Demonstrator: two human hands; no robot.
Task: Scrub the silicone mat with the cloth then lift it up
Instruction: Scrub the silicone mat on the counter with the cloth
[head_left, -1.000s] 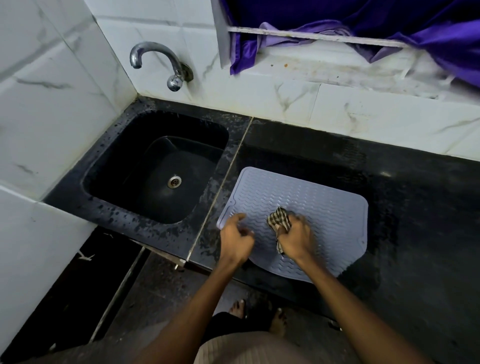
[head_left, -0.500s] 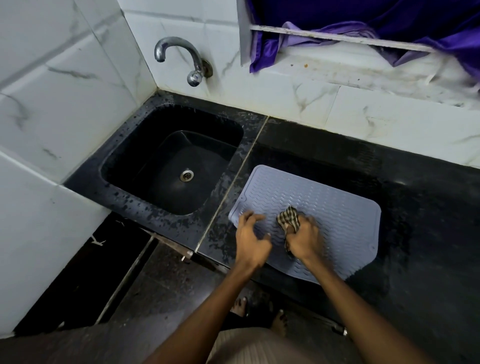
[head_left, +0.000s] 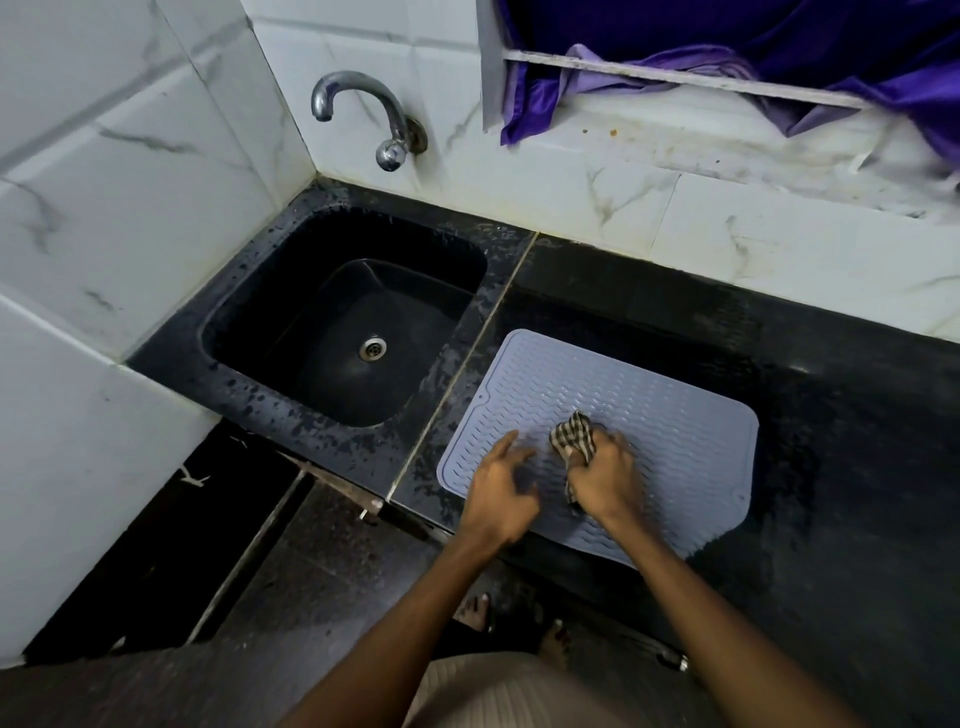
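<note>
A pale blue-grey silicone mat (head_left: 670, 431) with a wavy ribbed surface lies flat on the black counter, right of the sink. A bunched black-and-cream checked cloth (head_left: 574, 436) sits on the mat's near middle. My right hand (head_left: 605, 480) grips the cloth and presses it onto the mat. My left hand (head_left: 496, 493) rests on the mat's near left part just beside the cloth, fingers loosely spread and holding nothing.
A black sink (head_left: 343, 332) with a metal drain sits to the left, under a chrome tap (head_left: 387, 127) on the white marble wall. Black counter (head_left: 857, 467) extends right. Purple fabric (head_left: 779, 47) hangs over a ledge behind. My feet show below the counter edge.
My head view has shifted, so the scene sits further right and lower. My right hand has rubbed the cloth slightly over the mat; my left hand's fingers have spread out more.
</note>
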